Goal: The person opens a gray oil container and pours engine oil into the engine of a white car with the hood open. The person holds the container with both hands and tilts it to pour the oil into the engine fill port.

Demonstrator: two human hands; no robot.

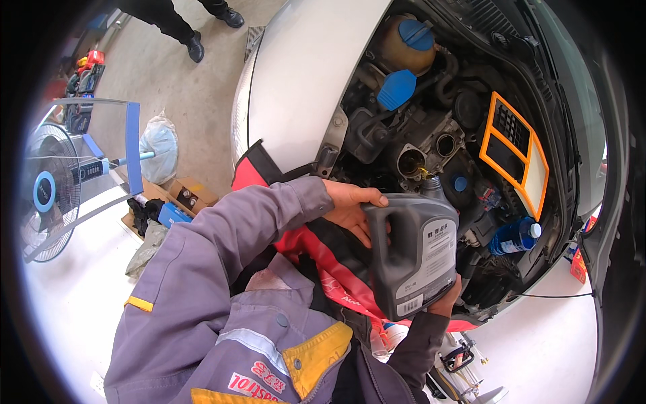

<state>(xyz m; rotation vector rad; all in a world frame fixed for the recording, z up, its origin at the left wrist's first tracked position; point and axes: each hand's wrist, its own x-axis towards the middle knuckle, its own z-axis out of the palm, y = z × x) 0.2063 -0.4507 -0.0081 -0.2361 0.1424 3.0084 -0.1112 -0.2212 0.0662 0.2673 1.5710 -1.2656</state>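
A dark grey engine oil jug (420,259) is tilted over the engine, its neck pointing away from me. A thin amber stream of oil (424,173) runs from its mouth toward a round metal opening (412,161) in the engine. My left hand (353,205) is closed round the jug's handle, thumb on top. Low on the jug's right side, my right hand (449,299) holds it near the base; most of those fingers are hidden behind it. A second round opening (445,144) lies just beyond the first.
An orange-framed air filter (494,124) and a blue bottle (513,237) with a white cap rest in the engine bay's right side. A red fender cover (306,246) hangs over the car's front edge. At left stand a fan (47,192) and cardboard box (192,195); another person's legs (171,20) show beyond.
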